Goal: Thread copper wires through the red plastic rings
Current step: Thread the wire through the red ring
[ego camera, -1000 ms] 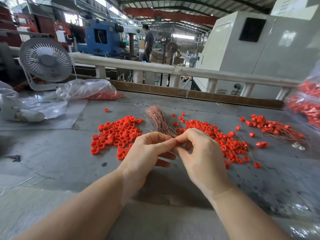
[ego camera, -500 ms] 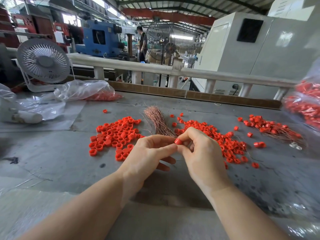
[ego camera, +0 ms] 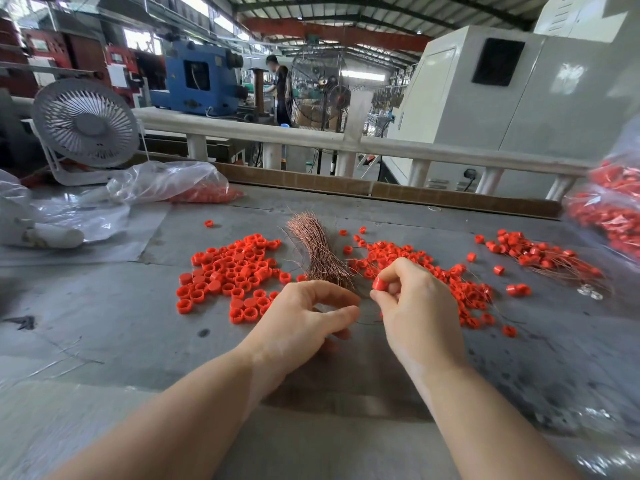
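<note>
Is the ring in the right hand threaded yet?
Cannot tell. Right hand pinches the red ring; no wire visibly passes through it.

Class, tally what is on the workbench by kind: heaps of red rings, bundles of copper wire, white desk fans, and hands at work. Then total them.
Heaps of red rings: 3 (left heap, middle heap, right heap)
Copper wire bundle: 1
White desk fan: 1
Hands: 2 (left hand, right hand)
Total: 7
</note>
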A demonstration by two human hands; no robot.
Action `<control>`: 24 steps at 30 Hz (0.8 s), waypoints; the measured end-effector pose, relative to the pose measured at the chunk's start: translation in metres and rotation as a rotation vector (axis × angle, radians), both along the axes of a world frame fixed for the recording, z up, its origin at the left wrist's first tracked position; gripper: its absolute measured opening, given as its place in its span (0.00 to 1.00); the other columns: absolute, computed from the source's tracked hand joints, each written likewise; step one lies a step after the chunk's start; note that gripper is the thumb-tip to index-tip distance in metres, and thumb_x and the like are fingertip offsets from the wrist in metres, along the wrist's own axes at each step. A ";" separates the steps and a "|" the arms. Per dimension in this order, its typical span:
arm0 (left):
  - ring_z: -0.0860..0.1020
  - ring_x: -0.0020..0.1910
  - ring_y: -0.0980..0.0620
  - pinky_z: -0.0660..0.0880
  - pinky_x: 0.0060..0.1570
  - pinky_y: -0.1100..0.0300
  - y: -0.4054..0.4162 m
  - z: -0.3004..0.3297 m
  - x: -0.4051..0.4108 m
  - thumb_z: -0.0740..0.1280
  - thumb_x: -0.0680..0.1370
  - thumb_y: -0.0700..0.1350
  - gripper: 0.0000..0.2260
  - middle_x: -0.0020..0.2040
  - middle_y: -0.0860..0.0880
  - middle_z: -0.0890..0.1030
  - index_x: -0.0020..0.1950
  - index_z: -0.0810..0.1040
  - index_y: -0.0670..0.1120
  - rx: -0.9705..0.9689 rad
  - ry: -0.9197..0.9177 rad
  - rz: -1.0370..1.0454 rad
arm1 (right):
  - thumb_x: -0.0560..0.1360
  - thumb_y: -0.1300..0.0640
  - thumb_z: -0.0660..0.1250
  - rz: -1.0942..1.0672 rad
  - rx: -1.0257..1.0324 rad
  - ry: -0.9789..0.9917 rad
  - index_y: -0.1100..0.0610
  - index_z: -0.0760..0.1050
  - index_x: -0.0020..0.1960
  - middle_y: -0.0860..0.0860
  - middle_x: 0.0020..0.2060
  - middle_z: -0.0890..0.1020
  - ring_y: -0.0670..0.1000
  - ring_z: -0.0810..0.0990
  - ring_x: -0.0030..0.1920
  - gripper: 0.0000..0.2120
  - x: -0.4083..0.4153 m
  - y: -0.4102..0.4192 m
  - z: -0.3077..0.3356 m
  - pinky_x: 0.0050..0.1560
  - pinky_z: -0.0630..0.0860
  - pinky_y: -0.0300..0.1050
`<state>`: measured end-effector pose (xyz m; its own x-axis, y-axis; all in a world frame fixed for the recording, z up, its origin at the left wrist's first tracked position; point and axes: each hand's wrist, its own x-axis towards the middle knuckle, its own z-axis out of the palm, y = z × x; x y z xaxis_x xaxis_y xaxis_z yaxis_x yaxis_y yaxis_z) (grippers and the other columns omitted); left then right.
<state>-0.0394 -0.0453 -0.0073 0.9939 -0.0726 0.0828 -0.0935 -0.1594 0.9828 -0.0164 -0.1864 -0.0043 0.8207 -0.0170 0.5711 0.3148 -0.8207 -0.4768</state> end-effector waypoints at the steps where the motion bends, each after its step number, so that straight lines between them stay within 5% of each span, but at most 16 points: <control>1: 0.80 0.33 0.57 0.76 0.32 0.63 0.000 0.000 -0.001 0.70 0.73 0.41 0.03 0.34 0.57 0.81 0.45 0.83 0.47 0.005 0.000 -0.006 | 0.71 0.63 0.70 -0.003 -0.004 0.005 0.57 0.76 0.42 0.49 0.37 0.77 0.51 0.74 0.40 0.04 0.000 0.000 0.000 0.40 0.70 0.44; 14: 0.79 0.34 0.49 0.77 0.36 0.60 -0.001 0.000 -0.003 0.70 0.74 0.41 0.03 0.33 0.52 0.81 0.46 0.82 0.47 0.103 -0.039 -0.018 | 0.73 0.65 0.67 -0.015 -0.069 0.086 0.57 0.79 0.50 0.51 0.44 0.80 0.51 0.76 0.44 0.08 0.000 0.001 -0.002 0.44 0.70 0.41; 24: 0.75 0.26 0.56 0.74 0.31 0.68 -0.001 0.000 -0.003 0.70 0.73 0.42 0.03 0.27 0.54 0.79 0.46 0.82 0.47 0.130 -0.064 -0.018 | 0.72 0.72 0.62 -0.005 -0.088 0.099 0.56 0.78 0.55 0.51 0.46 0.81 0.50 0.77 0.47 0.17 0.001 0.000 -0.005 0.45 0.68 0.36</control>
<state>-0.0420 -0.0465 -0.0077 0.9854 -0.1047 0.1344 -0.1591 -0.2831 0.9458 -0.0155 -0.1864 -0.0091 0.8733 0.0254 0.4866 0.2655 -0.8621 -0.4316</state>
